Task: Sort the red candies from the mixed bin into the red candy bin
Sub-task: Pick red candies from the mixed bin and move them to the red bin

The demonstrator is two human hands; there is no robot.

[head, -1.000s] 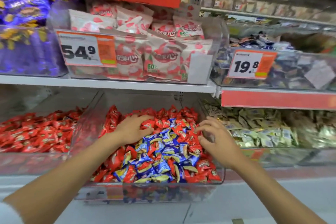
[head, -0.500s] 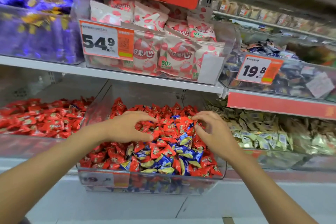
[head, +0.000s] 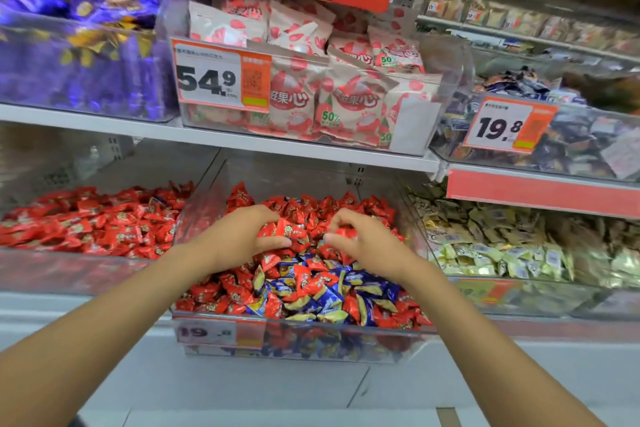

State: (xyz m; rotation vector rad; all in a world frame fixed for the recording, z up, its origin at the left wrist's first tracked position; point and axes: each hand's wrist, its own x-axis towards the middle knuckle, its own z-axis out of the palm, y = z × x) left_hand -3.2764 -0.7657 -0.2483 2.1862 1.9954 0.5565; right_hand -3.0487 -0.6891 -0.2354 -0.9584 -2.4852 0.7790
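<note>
The clear mixed bin point(head: 301, 340) on the lower shelf holds red candies point(head: 360, 208) at the back and blue and gold ones point(head: 322, 298) toward the front. My left hand point(head: 239, 236) is in the middle of the bin, fingers curled round several red candies. My right hand point(head: 363, 239) is close beside it, gripping red candies too. The red candy bin point(head: 69, 270) stands directly to the left, full of red wrappers.
A bin of pale gold candies point(head: 502, 253) sits to the right. The shelf above point(head: 242, 142) carries a bin of pink snack bags with a 54.9 tag point(head: 221, 76), purple bags on the left and dark sweets with a 19.8 tag point(head: 509, 125).
Both hands have moved toward the back of the mixed bin and closed together on red candies. The camera has shifted nearer and a little left.
</note>
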